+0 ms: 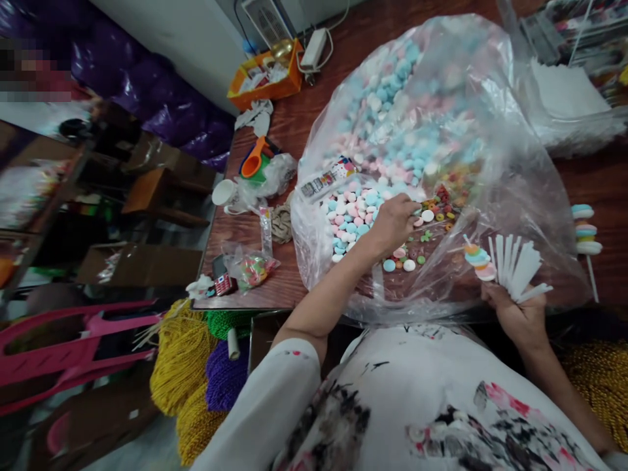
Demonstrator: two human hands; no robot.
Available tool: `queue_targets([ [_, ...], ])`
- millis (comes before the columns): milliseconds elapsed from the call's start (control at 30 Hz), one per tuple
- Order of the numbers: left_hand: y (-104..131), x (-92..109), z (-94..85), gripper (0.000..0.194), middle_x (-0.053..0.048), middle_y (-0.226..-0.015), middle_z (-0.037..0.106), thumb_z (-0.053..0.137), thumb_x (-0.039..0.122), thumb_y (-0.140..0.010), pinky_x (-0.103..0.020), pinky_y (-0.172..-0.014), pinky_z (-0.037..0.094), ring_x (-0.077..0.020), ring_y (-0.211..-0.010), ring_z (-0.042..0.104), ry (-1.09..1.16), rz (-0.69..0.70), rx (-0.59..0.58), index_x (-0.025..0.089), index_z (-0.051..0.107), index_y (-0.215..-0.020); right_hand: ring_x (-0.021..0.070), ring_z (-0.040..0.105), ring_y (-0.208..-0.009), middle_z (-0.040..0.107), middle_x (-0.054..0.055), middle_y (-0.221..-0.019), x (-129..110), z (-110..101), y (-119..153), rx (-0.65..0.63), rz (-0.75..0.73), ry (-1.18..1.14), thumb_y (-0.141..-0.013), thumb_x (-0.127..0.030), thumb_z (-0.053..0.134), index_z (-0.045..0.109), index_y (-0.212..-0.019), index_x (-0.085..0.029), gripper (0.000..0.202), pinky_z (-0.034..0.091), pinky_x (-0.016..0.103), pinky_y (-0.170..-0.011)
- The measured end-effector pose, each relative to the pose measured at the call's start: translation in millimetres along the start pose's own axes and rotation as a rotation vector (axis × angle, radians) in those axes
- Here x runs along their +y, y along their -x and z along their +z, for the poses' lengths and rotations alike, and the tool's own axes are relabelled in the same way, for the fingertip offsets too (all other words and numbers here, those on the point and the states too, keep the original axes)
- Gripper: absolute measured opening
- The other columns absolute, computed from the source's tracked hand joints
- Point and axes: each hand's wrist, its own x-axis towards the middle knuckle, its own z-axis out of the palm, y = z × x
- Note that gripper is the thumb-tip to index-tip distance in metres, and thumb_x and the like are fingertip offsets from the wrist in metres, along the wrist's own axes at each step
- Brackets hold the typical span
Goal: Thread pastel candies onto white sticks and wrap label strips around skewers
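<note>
My left hand (395,226) reaches over the loose candies at the mouth of a big clear plastic bag (534,176); its fingers are drawn together, and what they pinch is too small to tell. Pink, white and blue round candies (350,219) lie to its left. Ring-shaped candies (444,209) are to its right, with green and red gummies (417,252) just below. At the right, my right hand (520,317) is closed around a fan of white sticks (515,261) and a skewer of stacked candies (479,261).
Beyond the bag's right edge lies another candy skewer (586,229). On the wooden table (304,288) at left are a small candy bag (252,268), a phone (223,284), a white cup (224,192) and an orange scoop (252,163). An orange tray (289,82) stands behind.
</note>
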Motion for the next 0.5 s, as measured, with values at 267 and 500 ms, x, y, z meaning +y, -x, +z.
queue_targets([
  [267, -19.7, 27.1, 39.8, 0.033, -0.023, -0.117, 0.059, 0.036, 0.003, -0.09, -0.041, -0.088, 0.046, -0.0308, -0.114, 0.051, -0.106, 0.085, -0.116, 0.005, 0.063, -0.109, 0.0114, 0.049, -0.054, 0.056, -0.002, -0.061, 3.9, 2.0, 1.2, 0.054, -0.046, 0.083, -0.088, -0.031, 0.066, 0.06, -0.067, -0.018, 0.025, 0.04, 0.027, -0.054],
  [500, -7.4, 5.9, 30.8, 0.028, -0.02, -0.119, 0.058, 0.044, 0.009, -0.09, -0.041, -0.096, 0.041, -0.0294, -0.111, 0.05, -0.042, 0.132, -0.153, 0.007, 0.064, -0.11, 0.0107, 0.048, -0.054, 0.055, -0.002, -0.062, 5.6, -0.8, 0.3, 0.022, -0.099, 0.114, -0.089, -0.03, 0.065, 0.061, -0.069, -0.019, 0.024, 0.039, 0.027, -0.054],
])
